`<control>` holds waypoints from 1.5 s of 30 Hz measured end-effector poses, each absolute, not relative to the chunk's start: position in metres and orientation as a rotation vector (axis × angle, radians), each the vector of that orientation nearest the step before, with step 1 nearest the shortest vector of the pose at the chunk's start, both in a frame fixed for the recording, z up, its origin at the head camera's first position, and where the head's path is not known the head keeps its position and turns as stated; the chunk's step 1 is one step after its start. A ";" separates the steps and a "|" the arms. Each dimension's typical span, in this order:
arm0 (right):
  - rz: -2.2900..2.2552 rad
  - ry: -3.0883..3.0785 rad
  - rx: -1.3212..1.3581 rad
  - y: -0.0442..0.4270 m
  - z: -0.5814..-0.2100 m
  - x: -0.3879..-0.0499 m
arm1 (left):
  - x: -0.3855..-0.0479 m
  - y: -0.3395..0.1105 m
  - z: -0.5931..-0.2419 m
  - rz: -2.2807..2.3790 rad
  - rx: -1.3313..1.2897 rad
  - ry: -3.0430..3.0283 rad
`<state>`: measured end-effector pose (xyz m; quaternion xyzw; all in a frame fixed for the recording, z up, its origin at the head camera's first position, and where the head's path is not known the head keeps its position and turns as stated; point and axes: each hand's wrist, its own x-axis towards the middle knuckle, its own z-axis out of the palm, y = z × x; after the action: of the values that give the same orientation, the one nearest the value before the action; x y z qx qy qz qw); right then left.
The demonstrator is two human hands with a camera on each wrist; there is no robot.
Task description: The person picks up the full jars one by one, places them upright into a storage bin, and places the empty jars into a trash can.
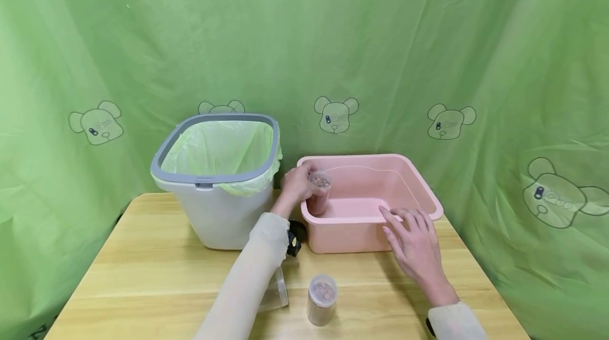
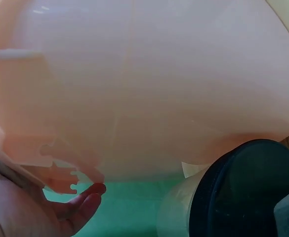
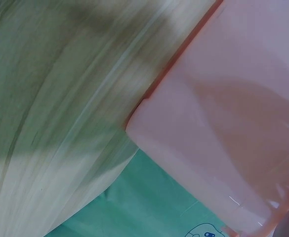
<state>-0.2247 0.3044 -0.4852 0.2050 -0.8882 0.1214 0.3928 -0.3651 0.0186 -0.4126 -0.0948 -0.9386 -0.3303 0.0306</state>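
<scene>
In the head view, my left hand (image 1: 297, 185) reaches over the left rim of a pink basin (image 1: 371, 235). It holds a clear cylindrical jar (image 1: 320, 200) of brownish bits, upright inside the basin's left end. My right hand (image 1: 418, 247) is at the basin's front right rim, fingers loosely bent over it and thumb outside; whether it touches is unclear. A similar clear jar (image 1: 321, 303) with brownish contents stands on the table in front. The left wrist view has the left hand (image 2: 45, 207) by the basin wall (image 2: 134, 89), with the jar out of sight.
A light grey bin (image 1: 214, 213) lined with a green bag stands left of the basin. Between them is a dark round-topped object (image 1: 297, 231), partly behind my sleeve. A clear plastic piece (image 1: 280, 290) lies beside the left forearm. A green curtain (image 1: 376, 65) hangs behind the table.
</scene>
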 end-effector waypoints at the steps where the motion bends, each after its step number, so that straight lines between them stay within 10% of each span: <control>1: 0.310 -2.260 0.519 0.304 -0.485 -0.225 | -0.365 0.019 -0.412 -1.000 -0.290 -2.900; 45: 0.335 -2.250 0.511 0.303 -0.488 -0.226 | -0.346 0.008 -0.416 -0.911 -0.414 -2.760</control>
<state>-0.2260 0.3027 -0.4875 0.2015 -0.8869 0.1319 0.3942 -0.3455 0.0084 -0.4156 -0.1403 -0.9351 -0.3088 0.1027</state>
